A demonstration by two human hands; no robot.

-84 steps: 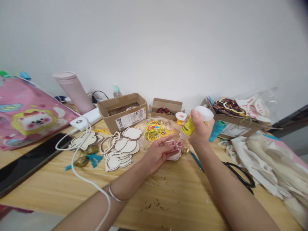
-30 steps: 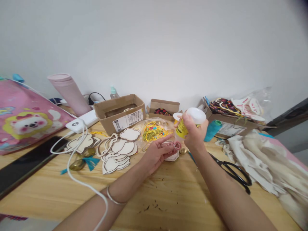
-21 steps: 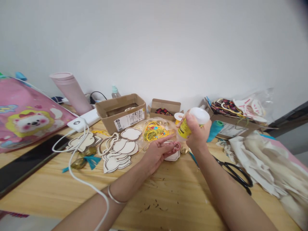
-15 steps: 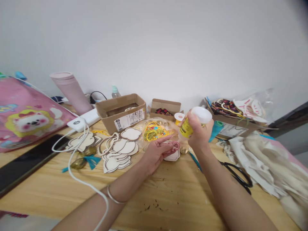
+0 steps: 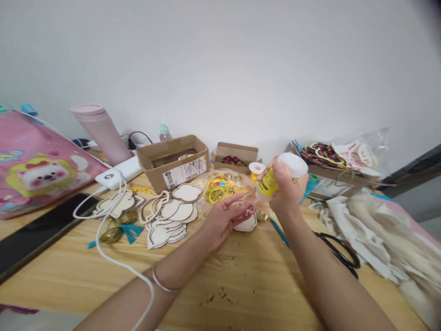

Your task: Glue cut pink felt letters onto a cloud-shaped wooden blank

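My left hand (image 5: 222,220) pinches a small pink looped piece (image 5: 250,209), whose exact kind is hard to make out. Wrapped around a yellow-labelled glue bottle (image 5: 270,184) with a white base is my right hand (image 5: 287,191). The bottle is tilted, nozzle down to the left, with its tip close to the pink piece. Under the left fingertips a white wooden cutout (image 5: 247,224) lies on the table. A gold bell (image 5: 262,216) sits just right of it.
Stacked cloud-shaped cutouts (image 5: 177,210) lie left of my hands. Behind are a bag of yellow cords (image 5: 220,187), an open cardboard box (image 5: 172,161) and a smaller box (image 5: 235,154). Black-handled scissors (image 5: 339,250) and cloth (image 5: 382,239) lie right. A white cable (image 5: 117,259) crosses my left forearm.
The glue bottle in my right hand has tilted further over, its base shifting slightly right. My left hand stays nearly still with the pink piece.
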